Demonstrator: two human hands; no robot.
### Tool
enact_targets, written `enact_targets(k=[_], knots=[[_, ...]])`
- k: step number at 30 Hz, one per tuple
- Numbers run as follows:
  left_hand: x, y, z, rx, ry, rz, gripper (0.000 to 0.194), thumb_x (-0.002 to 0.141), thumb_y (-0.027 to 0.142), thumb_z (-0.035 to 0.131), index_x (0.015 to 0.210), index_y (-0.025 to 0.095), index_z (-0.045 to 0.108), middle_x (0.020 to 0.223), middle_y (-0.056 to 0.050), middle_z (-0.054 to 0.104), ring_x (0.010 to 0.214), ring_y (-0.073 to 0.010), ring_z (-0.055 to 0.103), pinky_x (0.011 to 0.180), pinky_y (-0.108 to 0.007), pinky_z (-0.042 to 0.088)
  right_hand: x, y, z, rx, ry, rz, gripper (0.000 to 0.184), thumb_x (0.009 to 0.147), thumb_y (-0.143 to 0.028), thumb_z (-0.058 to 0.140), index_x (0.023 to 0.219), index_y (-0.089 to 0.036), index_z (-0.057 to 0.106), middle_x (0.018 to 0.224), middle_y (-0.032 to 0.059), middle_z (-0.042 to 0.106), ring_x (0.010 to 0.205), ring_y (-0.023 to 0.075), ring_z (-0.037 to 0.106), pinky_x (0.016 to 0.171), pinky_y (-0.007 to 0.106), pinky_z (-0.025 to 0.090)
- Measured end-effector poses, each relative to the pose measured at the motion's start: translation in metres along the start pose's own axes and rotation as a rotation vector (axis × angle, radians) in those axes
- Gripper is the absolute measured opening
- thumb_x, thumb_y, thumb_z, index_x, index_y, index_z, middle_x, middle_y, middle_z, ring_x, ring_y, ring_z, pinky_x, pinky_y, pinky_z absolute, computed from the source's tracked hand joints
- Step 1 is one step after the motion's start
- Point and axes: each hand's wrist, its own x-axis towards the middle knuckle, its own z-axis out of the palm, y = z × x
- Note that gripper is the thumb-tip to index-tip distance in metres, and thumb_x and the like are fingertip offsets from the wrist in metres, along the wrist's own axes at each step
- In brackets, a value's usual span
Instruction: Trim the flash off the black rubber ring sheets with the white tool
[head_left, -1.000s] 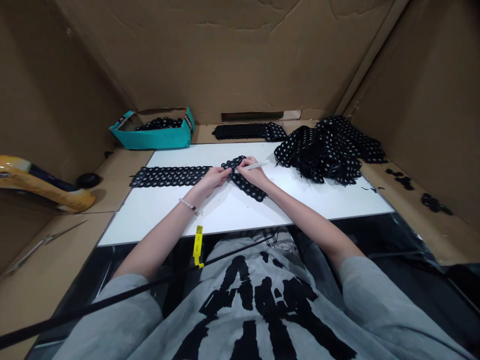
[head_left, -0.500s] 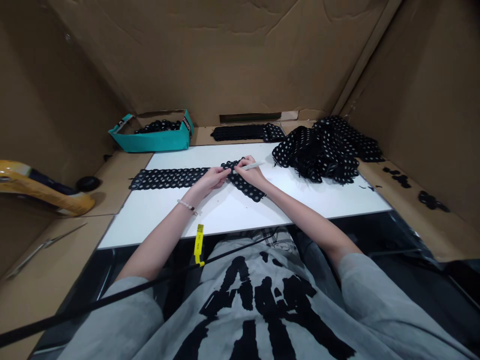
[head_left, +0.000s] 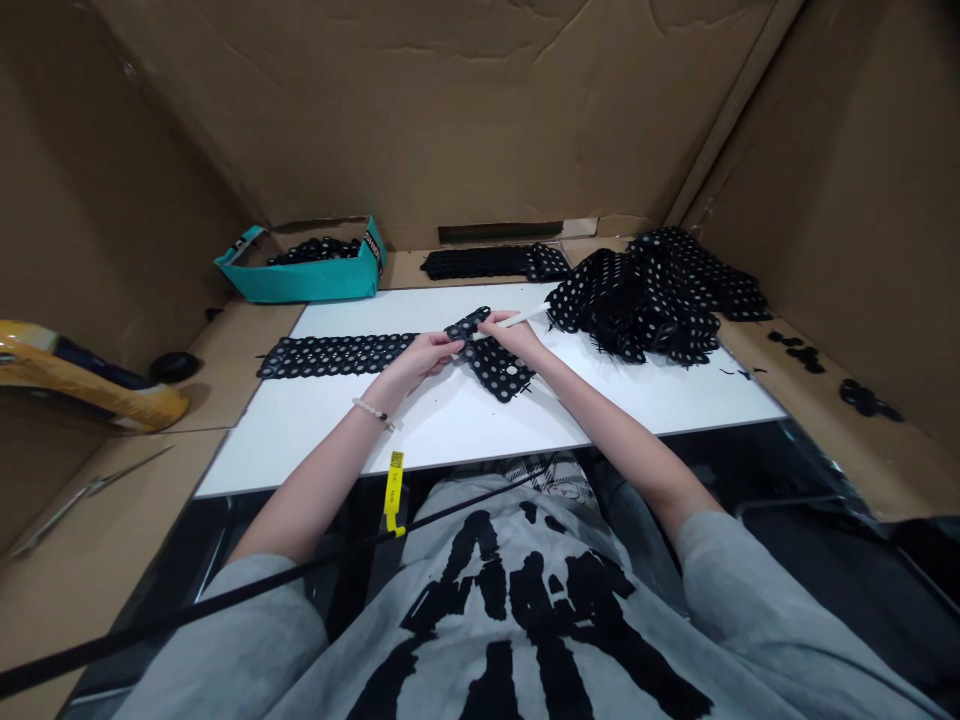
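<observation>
A black strip with rows of pale dots [head_left: 337, 356] lies across the white board [head_left: 315, 440], its right part bent over and angled toward me. My left hand [head_left: 424, 358] pinches this dotted strip at the bend, thumb and forefinger together. Close by on the right, my right hand [head_left: 514, 335] grips a slim white pen-like tool [head_left: 531, 314], which slants up to the right. The tool's working tip is hard to make out against the strip. Below the right fingers, the strip's folded end [head_left: 499, 380] rests on the board.
A crumpled heap of dotted black material [head_left: 637, 300] lies at the right. Behind are a teal box [head_left: 300, 285] with black pieces and a flat black strip [head_left: 480, 263]. Cardboard walls surround the board. At left are a yellow object [head_left: 150, 405], a black disc [head_left: 174, 367] and a thin metal tool [head_left: 94, 487].
The right hand has shifted slightly right, and the tool points more steeply up to the right. The strip's end by the right hand has bunched and turned. The left hand stays nearly still.
</observation>
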Motion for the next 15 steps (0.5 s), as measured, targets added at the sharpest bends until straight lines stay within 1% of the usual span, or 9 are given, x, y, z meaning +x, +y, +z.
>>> enact_targets(k=[3,10,12,15], knots=[[-0.001,0.001,0.001,-0.014,0.018,-0.004,0.024,0.083,0.021,0.075,0.07,0.013,0.056,0.055,0.005,0.042,0.041,-0.0025,0.031,0.038,-0.018,0.015,0.001,0.002,0.001,-0.007,0.016,0.019,0.022,0.071,-0.039,0.061,0.06,-0.02,0.056,0.065,-0.0023,0.057,0.073,0.016,0.052,0.074,0.028,0.04],[0.003,-0.005,-0.001,-0.008,0.045,-0.009,0.028,0.083,0.023,0.075,0.067,0.014,0.054,0.051,0.006,0.037,0.038,-0.0024,0.027,0.039,-0.019,0.014,0.001,0.005,0.005,-0.061,0.023,-0.042,0.02,0.073,-0.036,0.058,0.06,-0.021,0.054,0.071,-0.0005,0.059,0.08,0.0187,0.056,0.082,0.031,0.043],[0.005,-0.007,-0.002,-0.02,0.051,-0.01,0.028,0.083,0.021,0.075,0.066,0.014,0.054,0.051,0.006,0.037,0.038,-0.0023,0.027,0.039,-0.02,0.013,0.0,0.008,0.01,-0.11,0.043,-0.081,0.018,0.074,-0.033,0.058,0.06,-0.022,0.053,0.077,0.0013,0.06,0.088,0.0202,0.058,0.089,0.033,0.044],[0.007,-0.009,-0.006,-0.061,0.039,-0.005,0.028,0.082,0.016,0.074,0.065,0.014,0.052,0.054,0.006,0.039,0.04,-0.0016,0.027,0.04,-0.019,0.012,-0.002,0.014,0.018,-0.159,0.091,-0.122,0.014,0.075,-0.028,0.058,0.062,-0.022,0.053,0.094,0.0046,0.061,0.106,0.0221,0.057,0.102,0.035,0.04]])
